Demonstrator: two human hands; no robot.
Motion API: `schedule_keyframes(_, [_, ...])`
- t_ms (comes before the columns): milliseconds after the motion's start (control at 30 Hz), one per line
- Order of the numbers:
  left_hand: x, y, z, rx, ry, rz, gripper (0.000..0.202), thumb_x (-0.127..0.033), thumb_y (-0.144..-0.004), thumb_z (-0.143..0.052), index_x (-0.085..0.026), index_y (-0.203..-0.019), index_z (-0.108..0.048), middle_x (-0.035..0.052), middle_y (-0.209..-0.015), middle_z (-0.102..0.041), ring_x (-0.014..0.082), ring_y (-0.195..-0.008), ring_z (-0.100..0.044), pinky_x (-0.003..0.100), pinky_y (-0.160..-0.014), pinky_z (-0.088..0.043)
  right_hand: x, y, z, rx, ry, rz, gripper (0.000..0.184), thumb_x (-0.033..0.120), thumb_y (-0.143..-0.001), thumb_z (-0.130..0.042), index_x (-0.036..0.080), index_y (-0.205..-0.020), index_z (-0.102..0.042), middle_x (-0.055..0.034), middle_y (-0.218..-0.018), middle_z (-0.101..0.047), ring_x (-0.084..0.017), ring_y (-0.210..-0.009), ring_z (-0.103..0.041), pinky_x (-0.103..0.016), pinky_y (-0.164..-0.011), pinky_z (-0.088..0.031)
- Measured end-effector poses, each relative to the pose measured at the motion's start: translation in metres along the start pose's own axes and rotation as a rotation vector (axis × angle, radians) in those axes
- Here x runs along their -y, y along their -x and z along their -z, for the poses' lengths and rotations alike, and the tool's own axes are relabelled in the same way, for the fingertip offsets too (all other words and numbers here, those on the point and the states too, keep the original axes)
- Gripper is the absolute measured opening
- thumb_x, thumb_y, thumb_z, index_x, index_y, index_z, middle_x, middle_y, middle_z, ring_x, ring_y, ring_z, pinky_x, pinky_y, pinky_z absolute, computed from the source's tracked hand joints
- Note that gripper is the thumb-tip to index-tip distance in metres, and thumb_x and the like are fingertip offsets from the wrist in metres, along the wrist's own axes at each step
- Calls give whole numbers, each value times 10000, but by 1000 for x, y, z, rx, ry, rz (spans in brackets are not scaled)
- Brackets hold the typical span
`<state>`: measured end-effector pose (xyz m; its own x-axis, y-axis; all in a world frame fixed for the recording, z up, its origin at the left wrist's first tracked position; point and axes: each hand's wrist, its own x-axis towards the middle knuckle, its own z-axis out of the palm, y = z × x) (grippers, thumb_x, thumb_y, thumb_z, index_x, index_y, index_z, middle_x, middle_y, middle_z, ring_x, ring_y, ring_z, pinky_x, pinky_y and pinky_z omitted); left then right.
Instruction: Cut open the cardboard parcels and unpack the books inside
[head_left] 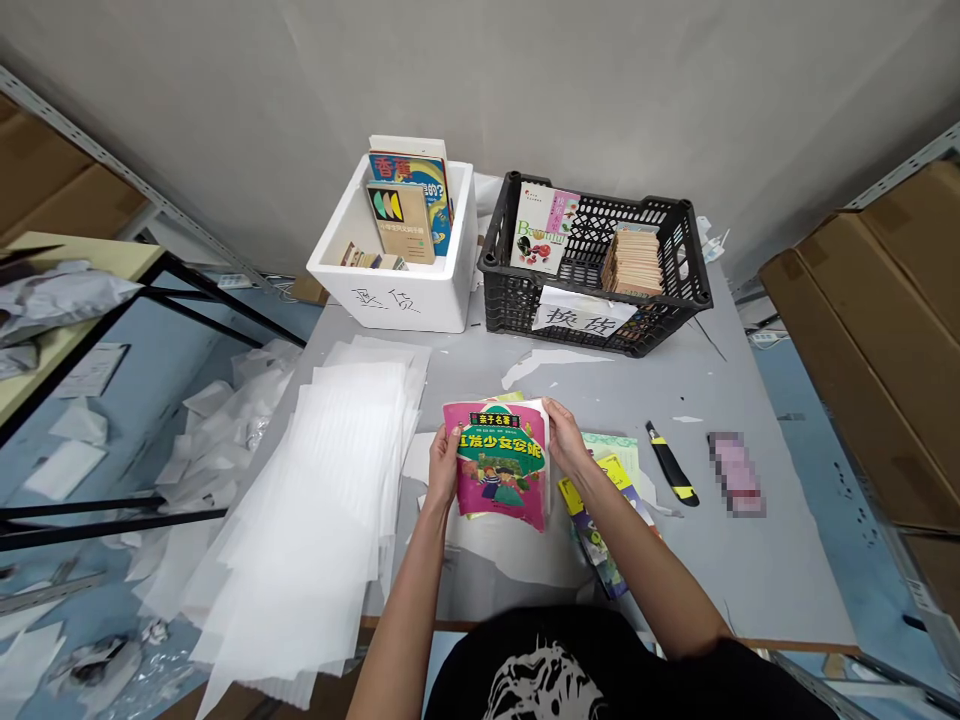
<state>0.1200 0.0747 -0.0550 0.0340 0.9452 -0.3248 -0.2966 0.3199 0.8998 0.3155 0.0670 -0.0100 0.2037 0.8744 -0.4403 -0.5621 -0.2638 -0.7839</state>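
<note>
A pink and green picture book [501, 470] is held up in front of me, cover facing me, with a yellow-green edge of something showing behind it. My left hand [445, 462] grips its left edge, thumb on the cover. On the opposite side, my right hand [565, 437] is closed on the upper right edge, where white pages show. Under my right forearm lie several yellow and purple books [600, 510], partly hidden by the arm. Torn white paper [517, 552] is spread on the table beneath the held book.
White foam sheets [330, 480] are stacked at the left, overhanging the table [757, 570]. Behind stand a white foam box [405, 300] and a black crate [592, 275], both holding books. A utility knife [671, 465] and a blurred pink object [737, 474] lie at right.
</note>
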Motion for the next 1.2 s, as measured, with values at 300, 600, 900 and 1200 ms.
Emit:
schedule_keyframes(300, [-9,2,-1,-42,40,-5,402,-506,-718,-685,-179,-941,-613,24,-834,-710,161,-700,-660,261,-651,-498,6,-2,9,149,55,10,376,518,-657,-740,223,-880,-672,-1,-817,-713,-167,-753,-637,-262,-678,-494])
schedule_keyframes(600, [-8,10,-6,-51,26,32,400,-505,-698,-701,-181,-912,-601,13,-803,-704,149,-675,-644,243,-628,-481,-7,-15,9,41,43,-46,291,487,-702,-710,239,-677,-561,72,-558,-614,-125,-525,-566,-238,-546,-454])
schedule_keyframes(900, [-12,12,0,27,-17,39,389,-512,-707,-687,-188,-906,-601,17,-834,-698,154,-687,-639,258,-649,-488,-3,-14,10,163,-55,-583,324,434,-886,-453,169,-899,-639,-53,-714,-734,-219,-669,-692,-383,-759,-541])
schedule_keyframes(1200, [-12,-11,1,-167,-29,94,413,-489,-554,-768,-167,-748,-595,-15,-651,-647,121,-576,-582,224,-559,-442,-13,-15,18,140,232,-339,578,655,-874,-302,208,-1023,-636,-96,-980,-723,-256,-964,-658,-424,-873,-485])
